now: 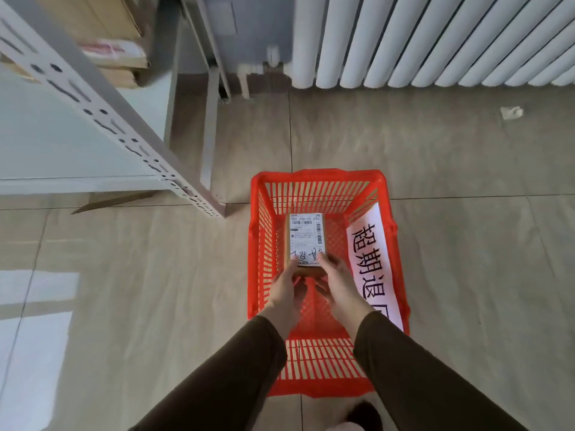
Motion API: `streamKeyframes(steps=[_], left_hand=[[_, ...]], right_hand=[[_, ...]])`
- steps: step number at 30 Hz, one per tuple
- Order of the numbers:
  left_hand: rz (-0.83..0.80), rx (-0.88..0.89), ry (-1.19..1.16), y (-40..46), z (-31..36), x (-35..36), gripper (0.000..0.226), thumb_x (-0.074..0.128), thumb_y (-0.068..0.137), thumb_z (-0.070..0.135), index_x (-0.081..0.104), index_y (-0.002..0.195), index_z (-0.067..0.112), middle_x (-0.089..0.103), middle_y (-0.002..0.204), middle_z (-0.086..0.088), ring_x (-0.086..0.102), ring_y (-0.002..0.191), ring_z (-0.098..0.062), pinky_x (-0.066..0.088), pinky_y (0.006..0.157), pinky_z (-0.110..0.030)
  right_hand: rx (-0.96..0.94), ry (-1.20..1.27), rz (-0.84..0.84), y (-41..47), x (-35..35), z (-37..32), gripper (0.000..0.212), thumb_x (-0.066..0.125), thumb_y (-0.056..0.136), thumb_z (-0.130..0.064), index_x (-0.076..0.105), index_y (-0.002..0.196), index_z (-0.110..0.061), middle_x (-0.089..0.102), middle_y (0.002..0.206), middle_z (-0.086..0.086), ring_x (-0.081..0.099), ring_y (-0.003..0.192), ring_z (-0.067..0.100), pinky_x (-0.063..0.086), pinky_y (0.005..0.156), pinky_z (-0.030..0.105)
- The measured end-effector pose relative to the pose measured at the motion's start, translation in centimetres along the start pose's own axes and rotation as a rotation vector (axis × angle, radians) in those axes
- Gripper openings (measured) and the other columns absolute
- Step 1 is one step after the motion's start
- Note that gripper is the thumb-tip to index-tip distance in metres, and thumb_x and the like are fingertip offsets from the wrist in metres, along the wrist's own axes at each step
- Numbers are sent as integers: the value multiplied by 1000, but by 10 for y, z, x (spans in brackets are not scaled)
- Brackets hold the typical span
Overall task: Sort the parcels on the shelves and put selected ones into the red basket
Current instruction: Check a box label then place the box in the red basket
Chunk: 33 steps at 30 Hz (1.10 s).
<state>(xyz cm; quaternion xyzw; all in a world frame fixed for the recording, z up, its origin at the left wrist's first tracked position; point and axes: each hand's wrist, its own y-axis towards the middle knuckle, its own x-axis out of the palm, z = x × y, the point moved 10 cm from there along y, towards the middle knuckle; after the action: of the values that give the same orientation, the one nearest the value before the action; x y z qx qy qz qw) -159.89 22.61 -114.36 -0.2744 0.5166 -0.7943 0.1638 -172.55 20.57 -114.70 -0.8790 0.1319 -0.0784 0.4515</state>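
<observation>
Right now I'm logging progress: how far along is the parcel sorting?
Done: nothing lies in the red basket yet. In hand: left hand and right hand hold one labelled parcel over it. Left: releasing it, and the boxes on the shelf.

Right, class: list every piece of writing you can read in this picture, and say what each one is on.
"超期退", then a fourth character cut off by the sleeve: on the white paper sign fixed to the red basket.
"300 J06-00 206": top line of the shipping label on the small parcel, held by the left hand and right hand.
Barcodes, small print and handwriting on that label: too blurred to read.
</observation>
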Motion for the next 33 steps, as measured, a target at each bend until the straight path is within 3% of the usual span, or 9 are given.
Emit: streamKeyframes(steps=[11, 13, 15, 17, 21, 23, 28, 30, 33], left_hand=[[81, 95, -1, 129, -8, -17, 44, 57, 105, 41, 59, 139, 13, 71, 130, -11, 68, 120, -30, 52, 109, -46], [127, 142, 42, 161, -13, -28, 62, 67, 92, 59, 60, 140, 21, 74, 128, -5, 71, 116, -28, 54, 106, -50], [194, 170, 118, 213, -30, -52, 95, 73, 59, 85, 61, 137, 31, 75, 126, 0, 73, 114, -26, 55, 104, -51], [206, 166, 126, 252, -43, -64, 101, 70, 48, 85, 61, 136, 35, 75, 125, 2, 73, 114, -26, 54, 104, -51], [169, 138, 171, 184, -17, -42, 70, 64, 83, 64, 55, 143, 28, 70, 133, -3, 69, 120, -28, 52, 108, -50], [126, 122, 168, 143, -9, -29, 44, 55, 103, 44, 56, 141, 21, 71, 130, -7, 70, 116, -28, 54, 105, -47], [78, 99, 150, 42, 14, -11, 34, 52, 107, 38, 65, 129, 15, 74, 109, -4, 71, 97, -19, 57, 87, -33], [43, 91, 168, -9, 28, -1, 35, 51, 108, 38, 66, 130, 16, 75, 110, -3, 71, 98, -19, 57, 83, -30], [19, 145, 219, -92, 67, 16, 36, 49, 109, 37, 65, 131, 14, 75, 103, -5, 71, 86, -18, 57, 68, -27]], right_hand=[[-51, -69, -46, 119, 30, 32, 36, 64, 101, -30, 62, 135, -17, 74, 122, 8, 73, 103, 26, 60, 79, 34], [-59, -82, -32, 130, 31, 36, 36, 62, 102, -28, 62, 136, -17, 73, 123, 7, 71, 107, 26, 59, 86, 35], [-61, -83, -33, 138, 35, 39, 38, 63, 102, -24, 63, 138, -17, 73, 127, 8, 71, 113, 27, 57, 101, 43], [-65, -80, -40, 141, 38, 40, 36, 62, 102, -18, 64, 138, -16, 73, 127, 9, 71, 114, 28, 55, 105, 44], [-61, -109, -53, 128, 35, 32, 30, 59, 102, -12, 65, 132, -13, 74, 122, 10, 71, 112, 28, 57, 96, 35], [-55, -144, -39, 115, 29, 30, 31, 60, 102, -17, 65, 133, -13, 75, 123, 10, 72, 113, 29, 55, 103, 44], [-19, -67, -5, 38, 20, 2, 59, 64, 100, -22, 43, 155, -15, 66, 139, 16, 69, 120, 33, 54, 105, 49], [-20, -67, 0, -10, 23, -24, 45, 64, 101, -22, 55, 145, -16, 68, 135, 17, 69, 119, 35, 56, 102, 47], [-52, -105, -17, -89, 35, -80, 11, 62, 101, -20, 72, 102, -25, 77, 106, 6, 74, 98, 27, 57, 93, 45]])
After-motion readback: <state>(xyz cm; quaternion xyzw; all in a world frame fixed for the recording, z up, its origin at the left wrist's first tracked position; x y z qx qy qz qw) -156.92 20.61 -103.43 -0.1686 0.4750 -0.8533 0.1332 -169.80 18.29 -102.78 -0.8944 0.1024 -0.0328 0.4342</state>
